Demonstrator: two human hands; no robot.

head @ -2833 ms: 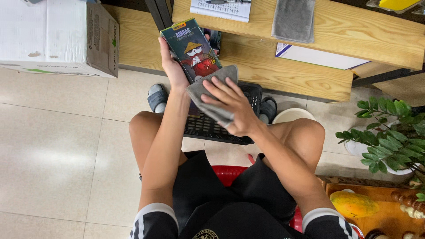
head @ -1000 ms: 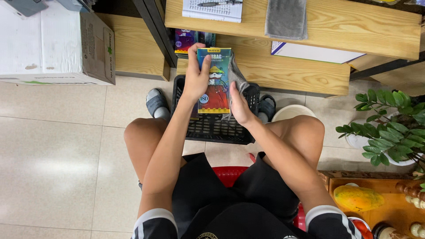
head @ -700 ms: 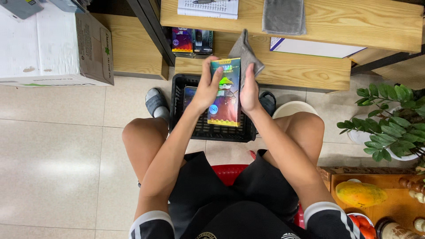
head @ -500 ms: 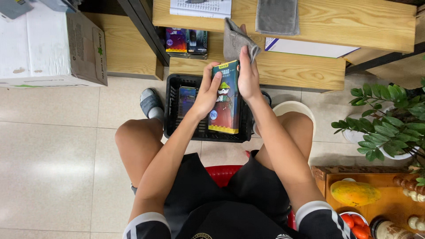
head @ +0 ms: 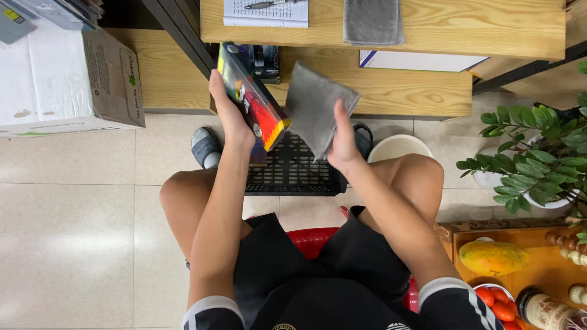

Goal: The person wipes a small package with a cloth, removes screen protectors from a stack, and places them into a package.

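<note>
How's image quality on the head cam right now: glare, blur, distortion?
Head view: even indoor light, soft shadows only. A pale glare patch sits on the tiled floor at left. The colourful box in the left hand is slightly motion-soft; the grey cloth in the right hand is sharper. Wide-angle bending shows at the wooden shelf edges.

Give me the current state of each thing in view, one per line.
Colourful flat box: tilted, held in left hand.
Grey cloth: hanging from right hand, off the box.
Black plastic crate: on floor between feet.
Second grey cloth: lying on wooden shelf.
</note>
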